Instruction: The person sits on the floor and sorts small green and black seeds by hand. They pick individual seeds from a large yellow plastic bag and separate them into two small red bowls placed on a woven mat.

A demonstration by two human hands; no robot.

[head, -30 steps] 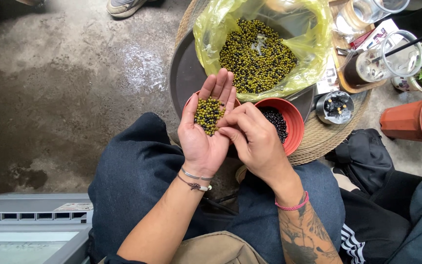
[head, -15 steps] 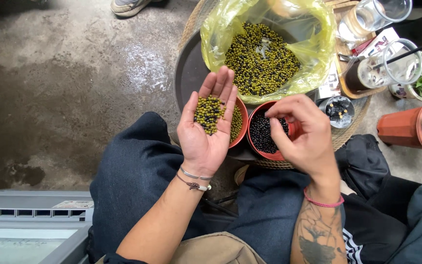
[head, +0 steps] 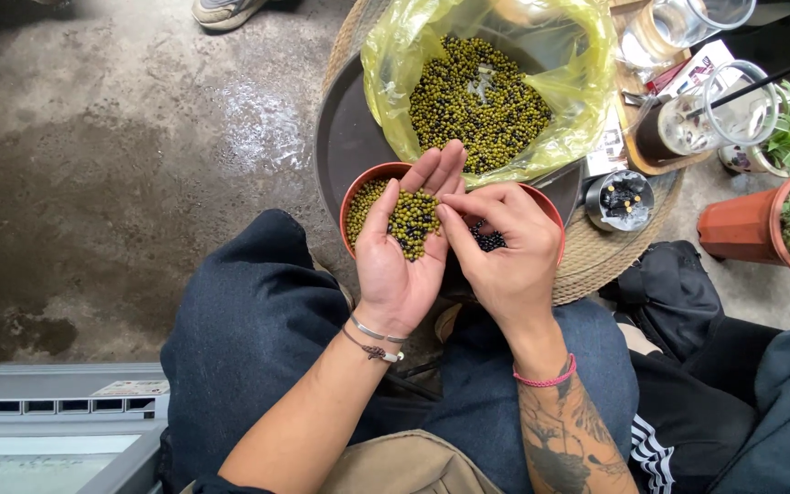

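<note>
Small round green and yellow-green beans (head: 411, 220) lie heaped in the cupped palm of the left hand (head: 404, 247), which is held open, palm up, over the near edge of the round woven tabletop (head: 610, 256). The right hand (head: 505, 247) is curled beside it, its thumb and forefinger tip touching the edge of the heap; whether a bean is pinched between them cannot be told, since the fingers hide the spot. Two terracotta-coloured round bowls sit under the hands: the left bowl (head: 358, 197) holds more green beans, the right bowl (head: 549, 209) holds dark, nearly black beans (head: 488, 241). Behind them one crumpled yellow plastic bag (head: 578, 91), opened wide on a dark round tray (head: 345, 137), holds a large mixed pile of green and dark beans. To the right stand two clear glass vessels (head: 706, 119), one small metal tin (head: 622, 199), and, off the tabletop, one terracotta plant pot (head: 752, 229). Both bowls sit at the tabletop's near edge, close against the lap; the concrete floor (head: 121, 155) to the left lies open.
</note>
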